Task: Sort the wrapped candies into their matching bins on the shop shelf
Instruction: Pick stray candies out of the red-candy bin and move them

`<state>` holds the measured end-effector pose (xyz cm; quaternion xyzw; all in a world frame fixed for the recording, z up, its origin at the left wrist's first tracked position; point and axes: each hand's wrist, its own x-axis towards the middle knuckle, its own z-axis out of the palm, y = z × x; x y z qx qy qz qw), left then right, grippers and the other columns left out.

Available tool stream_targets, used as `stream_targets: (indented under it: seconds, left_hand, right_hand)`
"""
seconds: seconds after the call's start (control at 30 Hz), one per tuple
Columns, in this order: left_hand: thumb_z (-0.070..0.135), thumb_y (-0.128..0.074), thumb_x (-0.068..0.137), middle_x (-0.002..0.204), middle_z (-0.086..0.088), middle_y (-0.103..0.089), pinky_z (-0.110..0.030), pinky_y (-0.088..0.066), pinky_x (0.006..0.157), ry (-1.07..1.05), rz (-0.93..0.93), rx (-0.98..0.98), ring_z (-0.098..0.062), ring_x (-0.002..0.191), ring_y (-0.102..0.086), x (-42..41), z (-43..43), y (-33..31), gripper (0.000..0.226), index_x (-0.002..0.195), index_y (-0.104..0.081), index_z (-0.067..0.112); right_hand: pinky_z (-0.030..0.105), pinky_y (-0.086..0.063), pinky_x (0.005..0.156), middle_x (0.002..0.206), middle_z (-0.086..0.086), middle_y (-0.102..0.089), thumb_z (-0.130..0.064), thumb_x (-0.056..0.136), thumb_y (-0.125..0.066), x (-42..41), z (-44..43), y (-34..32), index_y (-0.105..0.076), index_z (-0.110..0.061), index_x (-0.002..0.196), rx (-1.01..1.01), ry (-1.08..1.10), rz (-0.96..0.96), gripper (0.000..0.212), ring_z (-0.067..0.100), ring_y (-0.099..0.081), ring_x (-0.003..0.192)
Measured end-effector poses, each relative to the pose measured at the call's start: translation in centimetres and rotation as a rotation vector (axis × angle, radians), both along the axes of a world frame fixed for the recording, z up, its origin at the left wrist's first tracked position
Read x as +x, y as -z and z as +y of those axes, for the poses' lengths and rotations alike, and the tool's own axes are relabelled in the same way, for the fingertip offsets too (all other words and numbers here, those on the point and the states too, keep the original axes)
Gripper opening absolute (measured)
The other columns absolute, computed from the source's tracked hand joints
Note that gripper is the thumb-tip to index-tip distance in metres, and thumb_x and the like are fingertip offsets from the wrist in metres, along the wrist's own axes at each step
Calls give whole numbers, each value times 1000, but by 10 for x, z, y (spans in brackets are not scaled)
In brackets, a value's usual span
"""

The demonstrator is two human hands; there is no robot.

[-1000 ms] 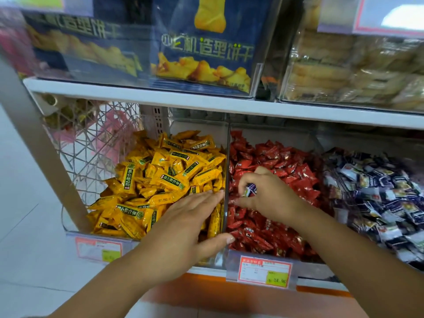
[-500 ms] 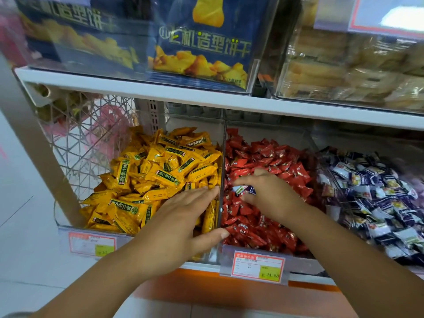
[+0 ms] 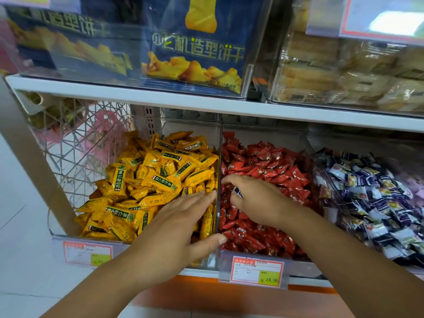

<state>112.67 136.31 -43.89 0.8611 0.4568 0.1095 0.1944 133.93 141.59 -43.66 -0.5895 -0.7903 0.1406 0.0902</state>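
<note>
Nearest, just below the two grips, a red-framed price tag (image 3: 257, 269) hangs on the front lip of the shelf. The left grip (image 3: 181, 228) lies flat on the yellow candies (image 3: 146, 180), fingers straight and close together, with nothing in its hold. Its thumb stretches rightward across the front end of the clear divider (image 3: 218, 157). Just past that divider the right grip (image 3: 259, 203) sits low over the red candies (image 3: 270, 166) with its fingers curled, pinching a single blue-and-white candy (image 3: 237, 192). Only a corner of the wrapper shows, at the grip's left edge, close to the divider. To the right of the right grip, behind another clear wall, lies the heap of blue-and-white candies (image 3: 378, 203). Far to the left of the left grip stands a wire basket (image 3: 75, 145). Beyond and above both grips runs a white shelf board (image 3: 206, 104), carrying a blue biscuit box (image 3: 195, 47) in a clear bin.
</note>
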Motion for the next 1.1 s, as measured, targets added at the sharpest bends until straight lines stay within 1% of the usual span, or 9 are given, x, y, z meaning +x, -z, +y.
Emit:
stream_targets:
  seconds: [0.1, 0.2, 0.3, 0.4, 0.63, 0.73, 0.87, 1.0, 1.1]
  left_hand:
    - [100, 2, 51, 130, 47, 21, 6, 18, 90, -4, -8, -9, 34, 109, 33, 1, 0, -1, 75, 117, 20, 72]
    - [99, 1, 50, 128, 49, 20, 6, 17, 89, -4, -12, -11, 34, 108, 32, 0, -1, -2, 75, 117, 20, 71]
    - [99, 1, 53, 128, 49, 18, 5, 15, 91, 1, -14, 8, 34, 110, 30, 0, 0, 0, 75, 119, 18, 69]
    - [98, 4, 54, 127, 49, 19, 6, 15, 92, 2, 4, 34, 35, 110, 31, 1, 1, 0, 73, 119, 21, 69]
    - [99, 0, 52, 131, 46, 15, 5, 14, 91, -14, -26, 6, 35, 109, 28, 1, 0, 0, 74, 118, 16, 70]
    - [97, -13, 56, 140, 42, 6, 1, 12, 96, -41, -41, 0, 31, 119, 19, 3, 1, 2, 74, 120, 12, 70]
    - [90, -27, 69, 148, 35, -7, -8, 1, 105, -62, -76, 25, 18, 130, 2, 5, -1, 2, 81, 137, 4, 59]
    - [89, -25, 70, 154, 29, -9, -11, -2, 108, -73, -72, 50, 15, 132, -1, 5, -2, 4, 92, 148, -2, 47]
    - [84, -16, 65, 157, 25, -9, -12, -2, 109, -85, -59, 72, 6, 142, -4, 5, -3, 5, 95, 150, -3, 44]
  right_hand:
    - [32, -44, 89, 133, 2, -53, -36, 100, -41, 9, 10, 0, -42, -37, 141, 103, 128, -155, 40, 18, -56, 112]
    - [27, -42, 72, 120, 0, -59, -46, 98, -44, 21, 17, -1, -58, -39, 125, 174, 242, -158, 31, 17, -60, 98]
    - [26, -39, 68, 107, -5, -58, -58, 91, -50, 19, 17, -2, -66, -41, 110, 216, 258, -101, 30, 16, -60, 96]
    - [25, -36, 66, 102, -10, -55, -56, 92, -51, 10, 18, 1, -64, -43, 116, 300, 175, -111, 30, 11, -58, 96]
    - [29, -37, 68, 122, -2, -58, -51, 94, -47, 0, 28, 17, -51, -36, 131, 244, 165, -310, 40, 21, -58, 109]
    - [27, -35, 67, 104, -9, -60, -48, 89, -55, -1, 25, 11, -56, -37, 118, 195, 177, -192, 31, 15, -58, 91]
    - [27, -42, 60, 77, -12, -65, -52, 82, -65, 11, 17, -6, -66, -40, 91, 42, 236, 229, 15, 8, -55, 61]
    - [28, -47, 74, 88, -16, -69, -54, 78, -70, 21, 2, -28, -71, -37, 81, -16, 182, 419, 18, 2, -60, 79]
    - [24, -42, 63, 75, -13, -66, -47, 82, -70, 24, -10, -36, -69, -30, 79, 17, 182, 400, 18, -1, -55, 64]
